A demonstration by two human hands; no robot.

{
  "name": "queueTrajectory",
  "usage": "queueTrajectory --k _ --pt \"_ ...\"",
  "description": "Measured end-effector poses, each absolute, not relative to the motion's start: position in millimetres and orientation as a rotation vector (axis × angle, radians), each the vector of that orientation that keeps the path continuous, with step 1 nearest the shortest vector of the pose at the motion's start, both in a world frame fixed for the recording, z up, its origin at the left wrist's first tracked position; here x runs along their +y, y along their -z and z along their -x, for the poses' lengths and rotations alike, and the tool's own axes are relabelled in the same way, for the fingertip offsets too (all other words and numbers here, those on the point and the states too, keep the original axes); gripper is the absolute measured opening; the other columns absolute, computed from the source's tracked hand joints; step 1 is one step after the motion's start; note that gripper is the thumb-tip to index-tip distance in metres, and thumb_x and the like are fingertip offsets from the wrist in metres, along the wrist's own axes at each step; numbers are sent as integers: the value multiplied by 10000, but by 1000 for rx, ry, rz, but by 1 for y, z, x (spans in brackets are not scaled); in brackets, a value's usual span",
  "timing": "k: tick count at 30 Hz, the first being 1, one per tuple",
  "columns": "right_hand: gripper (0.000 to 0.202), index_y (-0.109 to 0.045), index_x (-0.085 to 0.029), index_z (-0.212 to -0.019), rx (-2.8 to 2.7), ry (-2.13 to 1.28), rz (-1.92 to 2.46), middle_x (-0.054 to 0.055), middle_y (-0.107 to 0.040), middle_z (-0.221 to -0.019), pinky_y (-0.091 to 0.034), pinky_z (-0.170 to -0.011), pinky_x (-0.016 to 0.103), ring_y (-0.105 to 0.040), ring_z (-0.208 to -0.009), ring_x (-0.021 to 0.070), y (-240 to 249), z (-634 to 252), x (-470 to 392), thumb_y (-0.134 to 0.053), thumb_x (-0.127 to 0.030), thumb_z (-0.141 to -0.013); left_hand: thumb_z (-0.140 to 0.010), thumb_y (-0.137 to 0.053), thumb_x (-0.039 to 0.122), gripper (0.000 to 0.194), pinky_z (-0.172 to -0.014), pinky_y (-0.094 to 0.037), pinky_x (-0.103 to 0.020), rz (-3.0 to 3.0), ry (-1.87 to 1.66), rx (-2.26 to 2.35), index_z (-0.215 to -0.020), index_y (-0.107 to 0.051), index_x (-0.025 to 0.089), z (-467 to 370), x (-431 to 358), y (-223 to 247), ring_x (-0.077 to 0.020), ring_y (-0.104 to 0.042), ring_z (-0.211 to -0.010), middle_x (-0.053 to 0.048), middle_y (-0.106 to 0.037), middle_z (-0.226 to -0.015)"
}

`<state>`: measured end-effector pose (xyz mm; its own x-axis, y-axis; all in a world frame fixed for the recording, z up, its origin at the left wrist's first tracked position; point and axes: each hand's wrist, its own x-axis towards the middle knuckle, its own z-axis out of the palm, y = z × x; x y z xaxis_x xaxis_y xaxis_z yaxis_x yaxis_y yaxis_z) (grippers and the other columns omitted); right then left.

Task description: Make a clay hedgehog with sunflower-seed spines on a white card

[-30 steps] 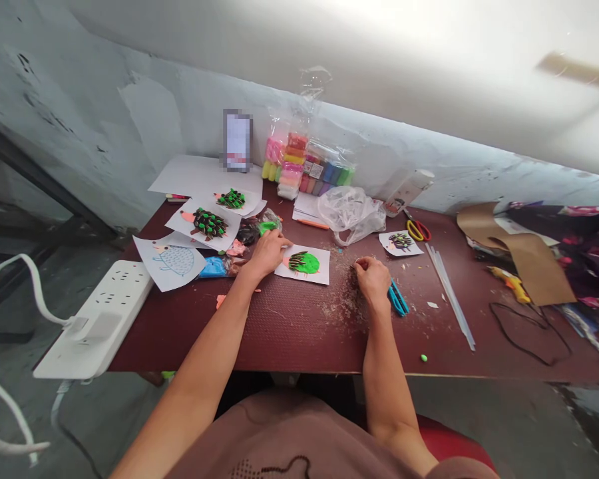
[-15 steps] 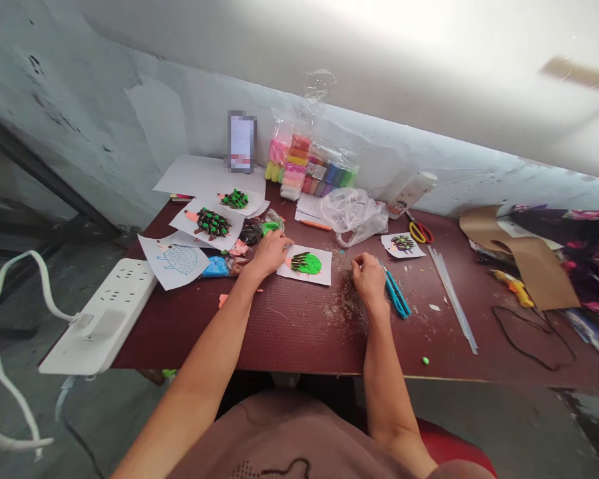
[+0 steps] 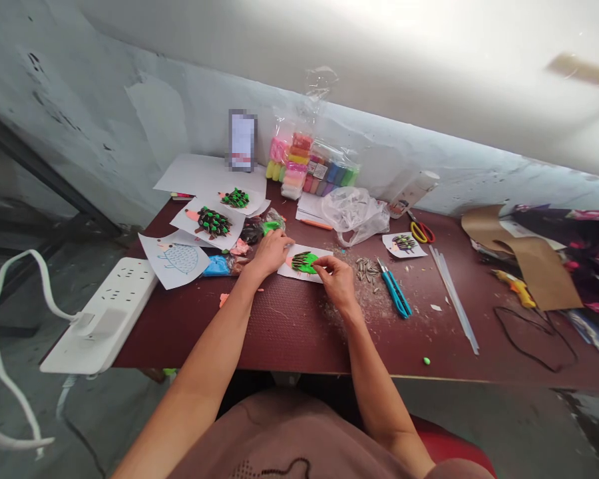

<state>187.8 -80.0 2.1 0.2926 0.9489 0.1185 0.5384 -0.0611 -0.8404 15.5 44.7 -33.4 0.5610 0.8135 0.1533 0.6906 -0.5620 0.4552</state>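
A white card [image 3: 284,271] bears a hedgehog shape of green clay [image 3: 305,263] with dark striped seeds stuck in its left part. My left hand [image 3: 273,253] rests at the card's left edge, fingers spread and holding nothing. Over the card's right side, my right hand [image 3: 335,276] pinches at the green clay; whatever is between its fingertips is too small to make out. A small pile of striped seeds [image 3: 367,269] lies to the right of that hand, beside blue-handled tweezers or a cutter [image 3: 395,291].
Finished hedgehog cards [image 3: 192,229], a drawn hedgehog sheet [image 3: 174,263] and clay packs lie left. Behind are bagged coloured clay [image 3: 294,166] and a plastic bag [image 3: 354,213]. Scissors [image 3: 422,231], clear sticks [image 3: 454,299] and a yellow glue gun [image 3: 515,287] are right; a power strip [image 3: 97,319] is far left.
My right hand has moved left from the seed pile to the green clay, uncovering the seeds. My left hand has hardly moved.
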Motion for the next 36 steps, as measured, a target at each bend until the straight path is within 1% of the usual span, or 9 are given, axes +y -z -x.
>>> queueTrajectory --k 4,9,14,16,25,36 --pt "175 -805 -219 -861 -1412 -550 1833 44 -797 -905 -458 -710 279 -615 -691 164 -2 -178 -80 -649 -284 -815 -931 -538 130 376 -1013 -492 -406 -2451 -497 1222 -1203 -790 198 -15 45 34 -272 -602 -1078 -131 -688 -1135" --pt "176 -801 -243 -928 -1491 -488 2001 17 -792 -876 -449 -715 277 -623 -687 166 -1 -172 -80 -634 -244 -871 -933 -533 118 369 -1008 -489 -401 -2437 -517 1219 -1174 -799 204 -16 45 34 -266 -599 -1070 -127 -691 -1129" --pt "151 -776 -228 -920 -1606 -351 2009 53 -752 -981 -462 -781 285 -660 -859 195 0 -171 -78 -629 -209 -888 -938 -542 118 358 -1015 -478 -397 -2427 -508 1228 -1175 -800 197 -17 44 33 -270 -595 -1085 -130 -687 -1138" --pt "148 -769 -222 -920 -1631 -333 2016 61 -734 -994 -462 -791 287 -659 -898 203 0 -170 -77 -624 -203 -900 -942 -544 119 355 -1020 -475 -402 -2423 -501 1238 -1178 -799 192 -17 44 32 -275 -597 -1091 -133 -685 -1142" --pt "149 -742 -229 -899 -1686 -294 2022 53 -718 -982 -455 -810 285 -638 -941 207 4 -166 -75 -602 -194 -935 -932 -542 128 357 -1016 -489 -406 -2436 -518 1228 -1162 -803 206 -17 44 33 -267 -600 -1070 -126 -695 -1132" --pt "146 -733 -235 -926 -1731 -269 2058 51 -721 -1001 -428 -760 271 -638 -955 203 5 -161 -74 -595 -198 -956 -939 -539 133 353 -1018 -483 -416 -2432 -525 1217 -1161 -805 199 -16 43 32 -278 -594 -1077 -139 -680 -1126"
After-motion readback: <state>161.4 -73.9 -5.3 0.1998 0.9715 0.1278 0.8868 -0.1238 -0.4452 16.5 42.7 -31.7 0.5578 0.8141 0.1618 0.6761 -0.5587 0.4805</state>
